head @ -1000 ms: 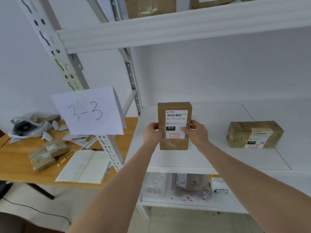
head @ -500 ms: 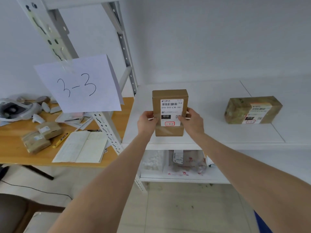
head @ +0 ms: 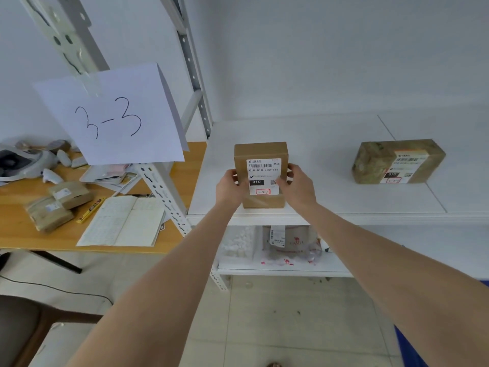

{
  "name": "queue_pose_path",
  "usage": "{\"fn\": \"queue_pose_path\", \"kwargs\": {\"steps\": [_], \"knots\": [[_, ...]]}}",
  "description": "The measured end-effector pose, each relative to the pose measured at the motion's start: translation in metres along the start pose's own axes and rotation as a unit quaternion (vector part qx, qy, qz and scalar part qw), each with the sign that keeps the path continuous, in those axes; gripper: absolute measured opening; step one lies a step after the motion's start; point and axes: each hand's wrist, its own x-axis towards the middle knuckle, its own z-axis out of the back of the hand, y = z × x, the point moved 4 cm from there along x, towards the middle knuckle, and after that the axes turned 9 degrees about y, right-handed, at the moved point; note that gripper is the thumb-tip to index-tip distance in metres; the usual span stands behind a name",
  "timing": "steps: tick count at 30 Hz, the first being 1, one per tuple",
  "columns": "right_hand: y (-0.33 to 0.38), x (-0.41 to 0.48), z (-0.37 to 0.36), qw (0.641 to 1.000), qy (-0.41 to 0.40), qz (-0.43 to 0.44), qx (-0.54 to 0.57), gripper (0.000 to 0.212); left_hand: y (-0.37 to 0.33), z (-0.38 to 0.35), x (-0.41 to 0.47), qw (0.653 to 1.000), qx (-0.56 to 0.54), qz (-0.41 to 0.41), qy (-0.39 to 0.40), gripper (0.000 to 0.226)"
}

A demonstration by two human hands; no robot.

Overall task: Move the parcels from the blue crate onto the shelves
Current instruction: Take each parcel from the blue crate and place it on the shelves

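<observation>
Left hand (head: 229,185) and right hand (head: 297,185) grip brown parcel (head: 260,172) upright at shelf (head: 330,207) front-left edge; taped parcel (head: 398,161) well apart right.

A white paper sheet (head: 111,115) taped to the shelf post (head: 66,30) reads "3-3" in handwriting, the shipping label (head: 263,176) on the upright parcel (head: 260,151) gives "010-010-L30-551" under a barcode and "010" white on black, and the lying parcel (head: 375,162) shows "010" likewise, its other print blurred.

Parcel (head: 260,154) between left hand (head: 228,188), right hand (head: 298,185)
</observation>
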Motion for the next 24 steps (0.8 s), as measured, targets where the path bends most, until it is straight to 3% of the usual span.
{"fn": "queue_pose_path", "kwargs": {"steps": [11, 16, 20, 24], "knots": [[0.003, 0.005, 0.002, 0.999, 0.018, 0.008, -0.032, 0.048, -0.005, -0.001, 0.001, 0.999, 0.034, 0.002, 0.022, 0.044], [0.003, 0.005, 0.002, 0.999, 0.013, 0.005, -0.048, 0.053, -0.008, 0.005, 0.001, 0.999, 0.040, -0.007, -0.006, 0.066], [0.004, 0.000, 0.010, 0.997, -0.019, 0.010, -0.070, 0.060, -0.022, 0.016, -0.009, 0.980, 0.137, -0.105, -0.102, 0.061], [0.022, -0.011, 0.033, 0.979, -0.103, 0.100, -0.143, 0.063, -0.048, 0.020, -0.016, 0.930, 0.250, -0.228, -0.144, 0.052]]}}
